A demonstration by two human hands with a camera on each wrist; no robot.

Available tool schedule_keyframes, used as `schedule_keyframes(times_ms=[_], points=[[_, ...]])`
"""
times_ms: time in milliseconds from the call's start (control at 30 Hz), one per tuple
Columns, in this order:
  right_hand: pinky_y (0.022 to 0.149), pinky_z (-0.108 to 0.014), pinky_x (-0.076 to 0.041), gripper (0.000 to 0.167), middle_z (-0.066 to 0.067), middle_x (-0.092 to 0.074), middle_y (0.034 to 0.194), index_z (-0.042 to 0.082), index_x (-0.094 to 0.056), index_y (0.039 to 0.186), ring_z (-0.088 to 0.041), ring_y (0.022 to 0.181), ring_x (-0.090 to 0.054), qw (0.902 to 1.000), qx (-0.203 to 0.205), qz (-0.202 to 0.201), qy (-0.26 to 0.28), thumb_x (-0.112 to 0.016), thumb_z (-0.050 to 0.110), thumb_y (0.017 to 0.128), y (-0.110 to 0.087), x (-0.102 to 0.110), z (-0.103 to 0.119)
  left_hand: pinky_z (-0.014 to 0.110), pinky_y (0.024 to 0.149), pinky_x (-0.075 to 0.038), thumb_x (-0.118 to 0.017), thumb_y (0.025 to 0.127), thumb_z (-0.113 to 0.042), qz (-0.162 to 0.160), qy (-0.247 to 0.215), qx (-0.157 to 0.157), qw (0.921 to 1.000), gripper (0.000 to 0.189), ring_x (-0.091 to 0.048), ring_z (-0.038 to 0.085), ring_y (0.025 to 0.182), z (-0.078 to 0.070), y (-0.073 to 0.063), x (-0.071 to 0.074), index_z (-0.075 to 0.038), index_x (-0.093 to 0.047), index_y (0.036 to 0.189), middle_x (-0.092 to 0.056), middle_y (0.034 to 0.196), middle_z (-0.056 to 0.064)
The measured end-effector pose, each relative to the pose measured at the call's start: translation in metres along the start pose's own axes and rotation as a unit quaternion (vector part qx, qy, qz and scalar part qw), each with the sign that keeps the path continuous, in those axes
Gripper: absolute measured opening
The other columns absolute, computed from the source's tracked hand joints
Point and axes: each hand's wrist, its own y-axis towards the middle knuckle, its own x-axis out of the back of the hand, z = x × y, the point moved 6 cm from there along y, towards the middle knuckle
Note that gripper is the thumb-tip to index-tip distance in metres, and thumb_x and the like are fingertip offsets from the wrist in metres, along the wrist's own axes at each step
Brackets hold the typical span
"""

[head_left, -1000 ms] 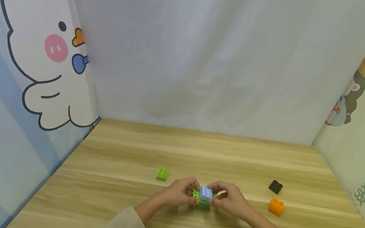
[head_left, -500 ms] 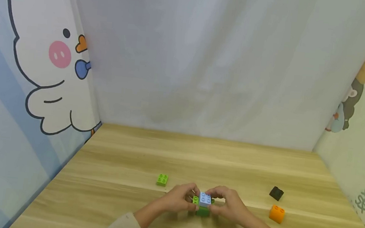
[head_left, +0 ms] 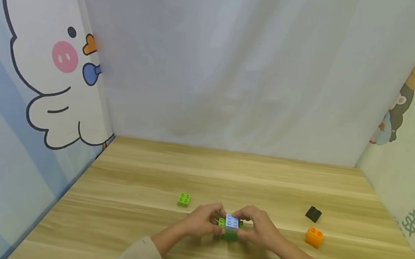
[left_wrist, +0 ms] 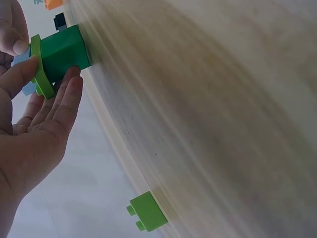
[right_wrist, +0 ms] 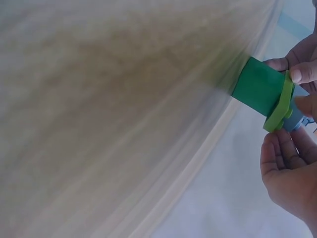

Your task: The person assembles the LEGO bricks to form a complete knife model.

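Note:
A small stack stands on the table between both hands: a dark green block [left_wrist: 63,49] at the bottom, a thin lime green plate [right_wrist: 281,103] across it, and a light blue brick [head_left: 232,222] with studs on top. My left hand [head_left: 202,220] pinches the left end of the lime plate, its thumb at the front and fingers behind. From the right, my right hand [head_left: 259,229] pinches the light blue brick between thumb and fingers. The fingers cover parts of the plate and brick.
A lime green brick [head_left: 184,200] lies to the left behind the hands. Off to the right are a black block [head_left: 313,214] and an orange brick [head_left: 314,237]. A white curtain [head_left: 236,65] hangs behind the wooden table [head_left: 143,169].
The light blue brick has turned slightly and now sits squarer over the stack. Both hands keep their grips. The whole head view has shifted a little.

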Motion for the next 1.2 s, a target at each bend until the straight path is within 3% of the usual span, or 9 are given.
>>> schedule_keyframes(times_ms=[367, 967, 1067, 1200], points=[[0.079, -0.033, -0.049, 0.028, -0.002, -0.063, 0.101, 0.004, -0.064, 0.102, -0.019, 0.091, -0.057, 0.9992, -0.003, 0.036, -0.018, -0.074, 0.008, 0.077, 0.001, -0.001, 0.001, 0.028, 0.075, -0.051, -0.072, 0.08, -0.005, 0.016, 0.014, -0.01, 0.9997, 0.032, -0.063, 0.02, 0.09, -0.005, 0.0, 0.0, -0.008, -0.054, 0.105, -0.062, 0.108, 0.013], [0.073, -0.034, -0.051, 0.029, -0.004, -0.065, 0.097, 0.002, -0.065, 0.101, -0.017, 0.087, -0.059, 0.9993, 0.031, -0.012, -0.015, -0.074, 0.003, 0.073, -0.004, -0.001, 0.0, 0.027, 0.075, -0.05, -0.073, 0.079, -0.005, 0.023, -0.004, -0.001, 0.9997, 0.028, -0.063, 0.016, 0.088, -0.001, 0.002, 0.0, -0.009, -0.056, 0.101, -0.064, 0.104, 0.006], [0.074, -0.037, -0.051, 0.03, -0.005, -0.064, 0.1, 0.002, -0.064, 0.106, -0.02, 0.09, -0.058, 0.9995, 0.022, 0.017, -0.015, -0.073, 0.005, 0.077, -0.004, 0.001, 0.002, 0.028, 0.076, -0.05, -0.073, 0.08, -0.007, 0.023, 0.004, 0.003, 0.9997, 0.029, -0.063, 0.016, 0.089, 0.0, 0.002, 0.0, -0.011, -0.056, 0.103, -0.063, 0.107, 0.007], [0.08, -0.045, -0.048, 0.044, -0.011, -0.059, 0.116, 0.002, -0.057, 0.123, -0.029, 0.099, -0.054, 0.9962, -0.021, 0.084, -0.009, -0.071, 0.015, 0.083, -0.002, 0.009, 0.006, 0.03, 0.076, -0.05, -0.073, 0.08, -0.008, 0.018, 0.02, 0.006, 0.9996, 0.03, -0.062, 0.018, 0.09, 0.002, 0.003, 0.0, -0.011, -0.056, 0.104, -0.063, 0.109, 0.009]])
